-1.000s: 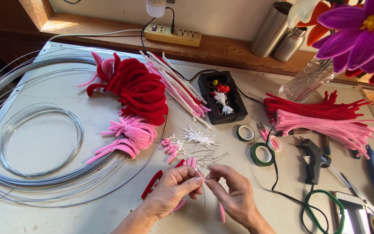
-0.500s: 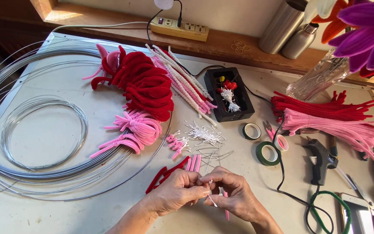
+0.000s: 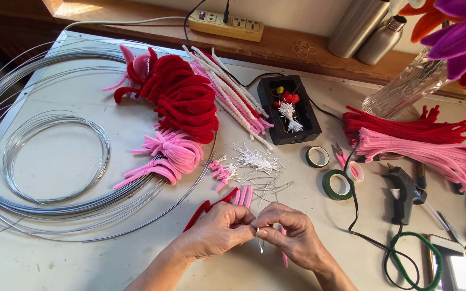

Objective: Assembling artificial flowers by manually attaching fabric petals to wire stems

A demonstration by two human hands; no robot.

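My left hand (image 3: 218,230) and my right hand (image 3: 291,233) meet fingertip to fingertip near the table's front edge. Between them they pinch a small bundle of thin white stamen wires (image 3: 259,240), whose ends hang down below the fingers. A pink pipe cleaner piece (image 3: 285,260) sticks out under my right hand. Just beyond the hands lie short pink pipe cleaner pieces (image 3: 244,195), a red piece (image 3: 203,209) and a loose scatter of white stamens (image 3: 254,159).
Coils of silver wire (image 3: 39,161) fill the left side. Red folded petals (image 3: 184,105) and pink ones (image 3: 171,153) lie in the middle. A black tray (image 3: 288,114), green tape rolls (image 3: 337,184), a black glue gun (image 3: 404,188) and pipe cleaner bundles (image 3: 422,145) are right.
My hands have closed tighter together on the white stamens. The view has shifted a little, so the table things sit lower in the frame.
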